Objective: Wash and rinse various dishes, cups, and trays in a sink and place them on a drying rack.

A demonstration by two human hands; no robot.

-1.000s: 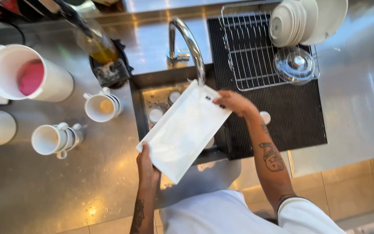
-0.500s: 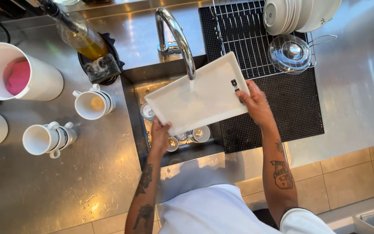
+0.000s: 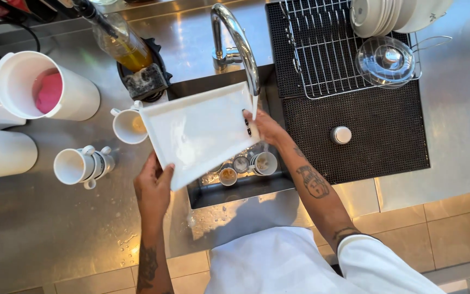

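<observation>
Both hands grip the white rectangular tray [image 3: 199, 133] at opposite edges, left hand [image 3: 153, 188] and right hand [image 3: 267, 128], under the faucet [image 3: 240, 41].

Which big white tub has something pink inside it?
The upper white tub, near the green switch. Pink shows inside its open top. The lower white tub at the left edge shows no pink.

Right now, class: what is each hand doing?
Left hand: closed on the near corner of the white tray.
Right hand: closed on the tray's far edge.

One head cam, looking straight down from above, fairly near, over sink [image 3: 213, 185] & steel counter [image 3: 44, 223].
</observation>
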